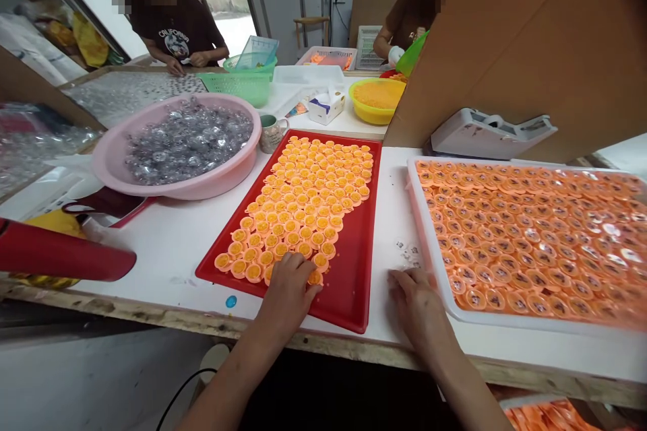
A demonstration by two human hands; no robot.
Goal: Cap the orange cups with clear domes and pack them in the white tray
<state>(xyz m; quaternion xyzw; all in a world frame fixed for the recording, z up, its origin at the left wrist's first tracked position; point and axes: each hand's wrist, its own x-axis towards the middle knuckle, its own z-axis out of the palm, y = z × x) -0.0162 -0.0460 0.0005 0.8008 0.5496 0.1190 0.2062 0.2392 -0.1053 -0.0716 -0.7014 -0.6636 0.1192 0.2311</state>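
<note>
A red tray lies in front of me, holding rows of small round orange pieces with yellow-orange centres. My left hand is closed over the tray's near edge, thumb and index finger around one orange piece. My right hand rests on the white tabletop right of the tray, its fingers curled together; its fingertips are partly hidden, and I cannot make out what they hold. Just beyond those fingers lie several small clear discs with dark prints.
At right, a white-rimmed tray holds orange pieces with printed discs. A pink basin of clear covers stands left, beside a mug. A cardboard panel rises at right. Two people work across the table near a yellow basin.
</note>
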